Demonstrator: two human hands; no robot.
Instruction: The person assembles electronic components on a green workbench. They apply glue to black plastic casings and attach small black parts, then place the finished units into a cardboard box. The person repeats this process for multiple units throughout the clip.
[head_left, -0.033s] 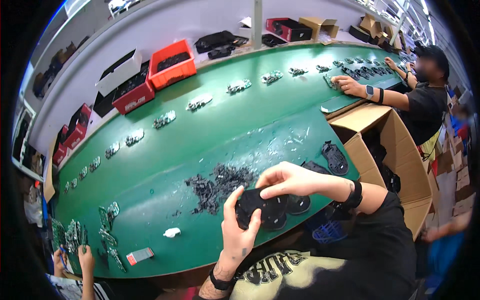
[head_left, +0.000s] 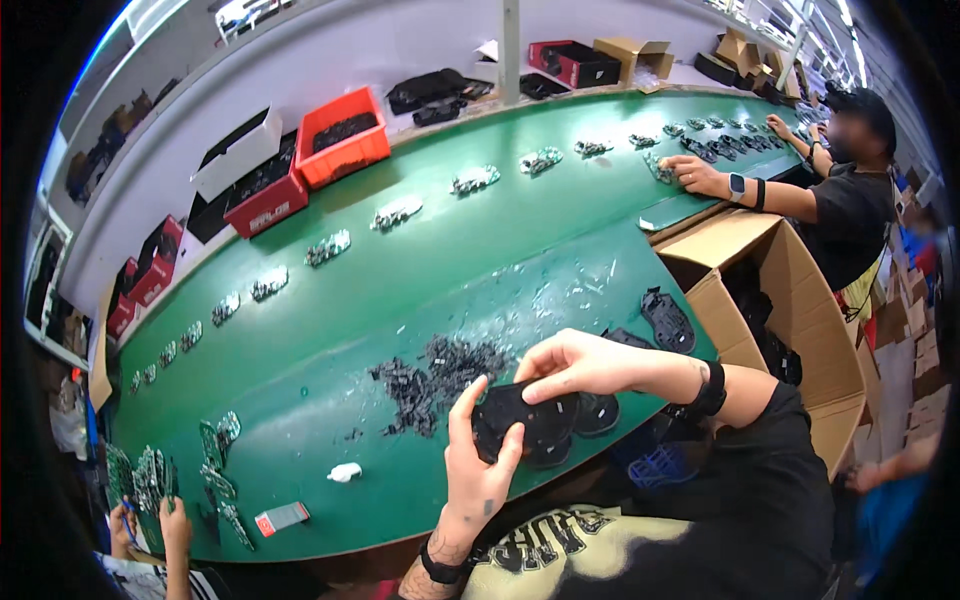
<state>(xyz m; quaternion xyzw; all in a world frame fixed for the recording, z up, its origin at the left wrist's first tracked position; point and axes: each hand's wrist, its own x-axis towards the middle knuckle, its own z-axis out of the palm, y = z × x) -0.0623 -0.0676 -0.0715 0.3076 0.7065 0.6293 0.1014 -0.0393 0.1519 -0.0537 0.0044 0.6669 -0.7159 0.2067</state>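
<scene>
Both my hands hold a black plastic shell (head_left: 508,412), shaped like the base of a computer mouse, just above the near edge of the green table. My left hand (head_left: 474,452) grips its left side, thumb in front and fingers behind. From the right, my right hand (head_left: 585,364) pinches its upper edge; part of its fingers is hidden. Beside and partly behind the held piece lie similar black shells, one (head_left: 598,414) just right of it and another (head_left: 668,320) farther right. Just beyond my left hand spreads a pile of small black plastic parts (head_left: 425,385).
A row of circuit boards (head_left: 397,212) runs along the raised green surface (head_left: 440,250). An open cardboard box (head_left: 725,330) with black parts stands right. A red bin (head_left: 345,140) sits at the back. Co-workers' hands (head_left: 700,176) work at right and far left (head_left: 175,525).
</scene>
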